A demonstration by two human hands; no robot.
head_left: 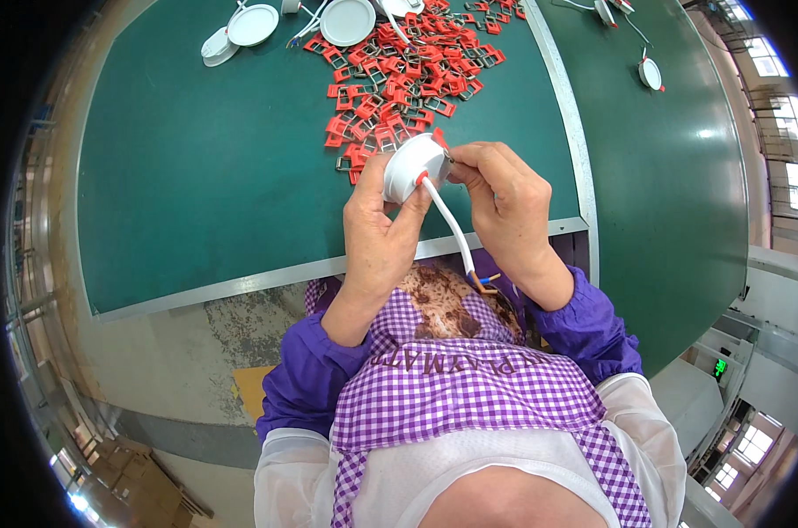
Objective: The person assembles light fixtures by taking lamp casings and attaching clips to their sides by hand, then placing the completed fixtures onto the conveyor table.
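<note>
Between my hands is a round white downlight [409,169], held above the near edge of the green table. My left hand [381,220] grips its body, thumb in front and fingers behind. A white cable [449,216] leaves the light through a red grommet and hangs down, ending in blue and brown wires [484,282]. At the light's right edge my right hand [502,180] pinches a red and metal spring clip [441,141], mostly hidden by the fingers. Just beyond the hands lies a heap of the same red clips [399,79].
More white downlights [347,21] with cables lie at the table's far side, beside the clips. A metal rim [564,106] divides the green table [197,176] from a second green surface [672,202] on the right, where a small light [651,74] lies. Cardboard boxes [139,488] stand at lower left.
</note>
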